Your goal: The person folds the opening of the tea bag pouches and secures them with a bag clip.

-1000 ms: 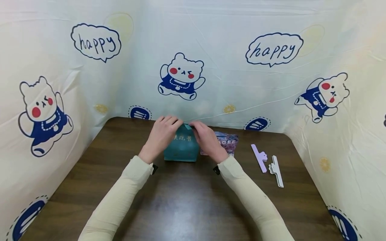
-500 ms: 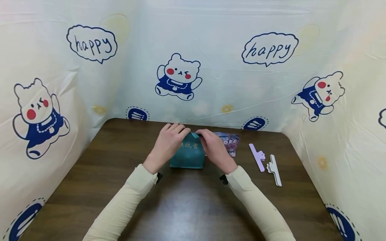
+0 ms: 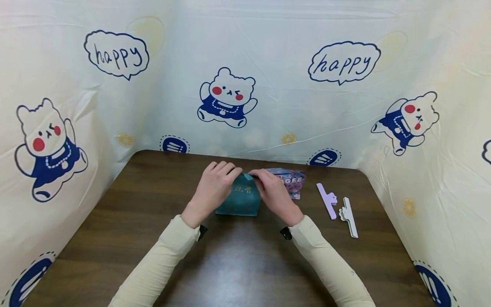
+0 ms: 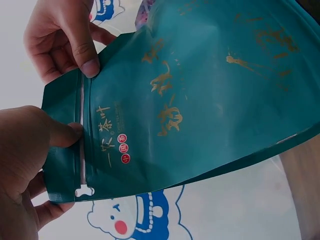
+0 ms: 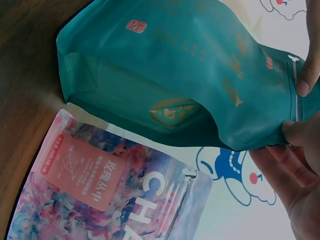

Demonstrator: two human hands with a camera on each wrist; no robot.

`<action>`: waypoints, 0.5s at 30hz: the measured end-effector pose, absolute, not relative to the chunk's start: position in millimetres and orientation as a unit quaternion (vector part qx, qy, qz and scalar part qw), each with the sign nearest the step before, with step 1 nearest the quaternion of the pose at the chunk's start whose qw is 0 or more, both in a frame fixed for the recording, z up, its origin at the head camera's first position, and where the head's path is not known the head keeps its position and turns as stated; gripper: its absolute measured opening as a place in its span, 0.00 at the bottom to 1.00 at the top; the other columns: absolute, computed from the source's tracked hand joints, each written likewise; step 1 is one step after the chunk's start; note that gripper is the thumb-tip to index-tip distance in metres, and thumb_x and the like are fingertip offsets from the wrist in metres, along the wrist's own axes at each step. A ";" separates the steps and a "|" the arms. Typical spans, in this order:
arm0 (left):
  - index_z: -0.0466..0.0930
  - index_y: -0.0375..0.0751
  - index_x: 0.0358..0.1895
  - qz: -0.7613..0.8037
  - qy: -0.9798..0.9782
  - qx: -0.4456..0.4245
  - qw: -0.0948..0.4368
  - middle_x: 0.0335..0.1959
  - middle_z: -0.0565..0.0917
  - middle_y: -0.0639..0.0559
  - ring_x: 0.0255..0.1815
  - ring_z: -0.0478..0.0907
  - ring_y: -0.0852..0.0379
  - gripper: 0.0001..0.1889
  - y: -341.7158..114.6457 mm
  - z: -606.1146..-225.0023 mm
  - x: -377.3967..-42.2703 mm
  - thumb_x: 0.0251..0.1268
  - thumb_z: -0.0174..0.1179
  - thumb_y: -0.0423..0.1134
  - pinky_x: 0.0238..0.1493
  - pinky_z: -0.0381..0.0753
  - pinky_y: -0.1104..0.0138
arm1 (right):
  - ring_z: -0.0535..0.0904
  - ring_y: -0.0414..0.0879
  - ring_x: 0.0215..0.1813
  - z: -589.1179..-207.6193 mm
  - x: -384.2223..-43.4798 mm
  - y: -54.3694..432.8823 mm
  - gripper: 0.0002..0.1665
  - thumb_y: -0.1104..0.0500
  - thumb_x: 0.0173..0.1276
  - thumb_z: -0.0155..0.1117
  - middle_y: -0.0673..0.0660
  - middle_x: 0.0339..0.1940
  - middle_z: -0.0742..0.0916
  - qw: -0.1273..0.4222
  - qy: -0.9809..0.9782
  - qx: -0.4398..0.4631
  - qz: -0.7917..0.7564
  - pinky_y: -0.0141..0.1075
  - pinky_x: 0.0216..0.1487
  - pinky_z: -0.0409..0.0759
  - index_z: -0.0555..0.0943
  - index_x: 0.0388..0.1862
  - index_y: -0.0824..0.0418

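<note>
A teal tea bag (image 3: 238, 202) with gold lettering stands on the table in the head view. My left hand (image 3: 212, 189) pinches the left part of its top strip, and my right hand (image 3: 278, 194) pinches the right part. In the left wrist view, the left thumb presses on the zip seal (image 4: 83, 165) of the bag, with fingers behind the strip. The other thumb lies beside the same seal farther along. Seen from the right wrist, the bag's folded base (image 5: 115, 95) faces the camera, and the right hand (image 5: 300, 175) grips the top end.
Right behind my right hand stands a purple-pink patterned pouch (image 3: 294, 183), partly covered by that hand in the head view. Farther right lie a lilac bag clip (image 3: 327, 201) and a white bag clip (image 3: 349, 217). A printed cloth (image 3: 284, 111) hangs around the table (image 3: 153, 192).
Both hands have brought the teal bag a little nearer and to the right across the table. Over the last half second its top has sunk slightly, with the grip kept.
</note>
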State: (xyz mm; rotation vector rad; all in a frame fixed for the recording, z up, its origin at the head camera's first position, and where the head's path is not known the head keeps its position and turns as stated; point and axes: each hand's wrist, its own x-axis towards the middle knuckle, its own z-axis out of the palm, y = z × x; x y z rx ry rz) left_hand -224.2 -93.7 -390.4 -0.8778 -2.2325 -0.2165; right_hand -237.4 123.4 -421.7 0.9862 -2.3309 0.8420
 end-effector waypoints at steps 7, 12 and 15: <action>0.86 0.40 0.46 -0.104 -0.871 -0.331 0.347 0.40 0.87 0.47 0.40 0.82 0.49 0.13 -93.7 -391.1 -225.2 0.58 0.73 0.32 0.41 0.77 0.59 | 0.85 0.47 0.48 -425.6 -241.5 125.4 0.15 0.70 0.70 0.66 0.58 0.48 0.87 0.232 -0.837 0.363 0.338 0.39 0.49 0.86 0.81 0.55 0.62; 0.85 0.40 0.46 -0.112 -0.872 -0.335 0.338 0.41 0.87 0.47 0.41 0.81 0.49 0.12 -90.7 -390.5 -226.4 0.61 0.70 0.38 0.46 0.76 0.57 | 0.85 0.47 0.44 -427.3 -244.3 129.8 0.12 0.69 0.70 0.66 0.58 0.45 0.87 0.232 -0.819 0.368 0.374 0.37 0.43 0.86 0.83 0.51 0.63; 0.86 0.40 0.47 -0.110 -0.866 -0.351 0.337 0.41 0.87 0.47 0.41 0.81 0.49 0.14 -87.2 -390.1 -227.5 0.61 0.71 0.42 0.48 0.76 0.56 | 0.85 0.46 0.43 -428.0 -245.7 132.0 0.10 0.68 0.70 0.67 0.58 0.43 0.87 0.224 -0.815 0.368 0.388 0.37 0.42 0.86 0.83 0.49 0.63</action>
